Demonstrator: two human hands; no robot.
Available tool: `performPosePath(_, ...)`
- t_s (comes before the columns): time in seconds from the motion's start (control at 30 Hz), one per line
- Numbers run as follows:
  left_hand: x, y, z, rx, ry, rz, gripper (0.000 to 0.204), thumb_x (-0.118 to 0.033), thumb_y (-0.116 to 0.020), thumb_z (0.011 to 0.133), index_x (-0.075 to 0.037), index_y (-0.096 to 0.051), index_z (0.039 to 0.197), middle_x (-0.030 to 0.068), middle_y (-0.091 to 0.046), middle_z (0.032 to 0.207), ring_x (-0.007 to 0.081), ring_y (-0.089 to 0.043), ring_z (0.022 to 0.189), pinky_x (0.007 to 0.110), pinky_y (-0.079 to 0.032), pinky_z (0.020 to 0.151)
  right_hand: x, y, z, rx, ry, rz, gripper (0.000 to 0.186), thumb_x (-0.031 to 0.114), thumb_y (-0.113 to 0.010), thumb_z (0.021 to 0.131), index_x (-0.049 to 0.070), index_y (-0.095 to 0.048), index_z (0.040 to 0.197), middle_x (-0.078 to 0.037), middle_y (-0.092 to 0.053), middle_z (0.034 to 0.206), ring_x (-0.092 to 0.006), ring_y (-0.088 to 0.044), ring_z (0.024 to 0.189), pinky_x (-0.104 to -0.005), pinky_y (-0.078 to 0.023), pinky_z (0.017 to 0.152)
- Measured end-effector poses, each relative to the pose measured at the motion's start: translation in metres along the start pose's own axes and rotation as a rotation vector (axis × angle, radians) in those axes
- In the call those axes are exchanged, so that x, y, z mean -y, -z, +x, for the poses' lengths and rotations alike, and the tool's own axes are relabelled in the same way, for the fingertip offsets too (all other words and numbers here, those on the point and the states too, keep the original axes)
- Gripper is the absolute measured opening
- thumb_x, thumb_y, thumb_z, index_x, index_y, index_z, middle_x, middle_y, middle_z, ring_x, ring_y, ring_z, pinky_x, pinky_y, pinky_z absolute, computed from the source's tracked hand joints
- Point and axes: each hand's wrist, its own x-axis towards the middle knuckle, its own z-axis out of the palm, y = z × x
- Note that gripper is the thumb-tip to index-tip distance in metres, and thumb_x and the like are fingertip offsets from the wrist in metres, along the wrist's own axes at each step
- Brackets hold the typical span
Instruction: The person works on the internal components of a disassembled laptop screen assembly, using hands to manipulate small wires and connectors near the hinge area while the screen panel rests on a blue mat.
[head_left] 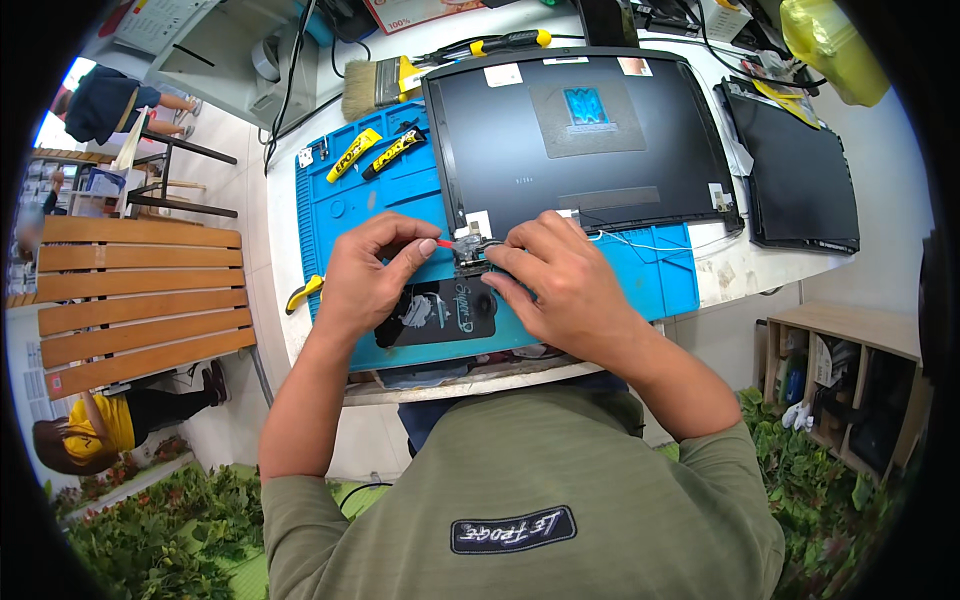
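Note:
At the lower-left corner of a dark laptop lid, a small metal hinge piece sits above a blue silicone mat. My left hand pinches a thin red item that reaches to that hinge. My right hand is closed with thumb and fingertips on the hinge from the right. Beneath both hands a black pad lies on the mat. A yellow glue tube and a black one lie beyond my left hand. A thin white cable runs along the lid's lower edge.
A wide brush, screwdriver and yellow-handled tool are on the white desk. A black laptop part lies right. A slatted bench, two seated people and a wooden shelf unit surround the desk.

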Motion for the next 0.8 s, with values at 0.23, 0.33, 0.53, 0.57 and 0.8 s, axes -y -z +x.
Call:
performPosePath(0.23, -0.007, 0.010, 0.014, 0.095, -0.084, 0.122, 0.014, -0.010, -0.082, 0.107, 0.001, -0.084, 0.116, 0.0092, -0.080, 0.113, 0.0197, -0.073, 0.101, 0.033, -0.057, 0.095, -0.004, -0.006, 0.005, 0.067, 0.017, -0.009, 0.023, 0.011, -0.093, 0.092, 0.004, -0.084, 0.112, -0.009, -0.075, 0.106, -0.0303, -0.070, 0.100, -0.0458, -0.057, 0.091)
performPosePath(0.33, -0.016, 0.013, 0.024, 0.163, -0.104, 0.148, 0.013, -0.010, -0.081, 0.107, 0.000, -0.084, 0.115, 0.0088, -0.079, 0.110, 0.0199, -0.072, 0.099, 0.034, -0.057, 0.093, -0.007, -0.009, 0.005, 0.062, 0.022, -0.006, 0.023, 0.011, -0.093, 0.092, 0.004, -0.084, 0.111, -0.009, -0.075, 0.105, -0.0301, -0.070, 0.100, -0.0453, -0.058, 0.091)
performPosePath(0.53, -0.016, 0.017, 0.035, 0.236, -0.089, 0.236, 0.012, -0.010, -0.081, 0.107, -0.001, -0.084, 0.114, 0.0076, -0.077, 0.106, 0.0184, -0.071, 0.097, 0.034, -0.057, 0.089, -0.008, -0.012, 0.003, 0.050, 0.010, 0.006, 0.022, 0.010, -0.093, 0.092, 0.002, -0.085, 0.110, -0.010, -0.078, 0.106, -0.0293, -0.071, 0.099, -0.0444, -0.059, 0.090)
performPosePath(0.57, -0.016, 0.018, 0.036, 0.247, -0.080, 0.238, 0.012, -0.010, -0.081, 0.107, -0.001, -0.084, 0.114, 0.0075, -0.077, 0.106, 0.0182, -0.071, 0.096, 0.033, -0.057, 0.089, -0.008, -0.012, 0.003, 0.054, 0.007, 0.007, 0.022, 0.010, -0.093, 0.092, 0.002, -0.085, 0.110, -0.010, -0.078, 0.106, -0.0292, -0.071, 0.099, -0.0443, -0.059, 0.090)
performPosePath(0.8, -0.020, 0.018, 0.042, 0.305, -0.065, 0.242, 0.011, -0.009, -0.080, 0.106, -0.002, -0.084, 0.113, 0.0067, -0.076, 0.108, 0.0180, -0.069, 0.093, 0.034, -0.056, 0.088, -0.008, -0.014, 0.002, 0.060, 0.003, 0.018, 0.017, 0.011, -0.092, 0.093, 0.002, -0.083, 0.104, -0.009, -0.078, 0.102, -0.0289, -0.070, 0.103, -0.0455, -0.057, 0.094)
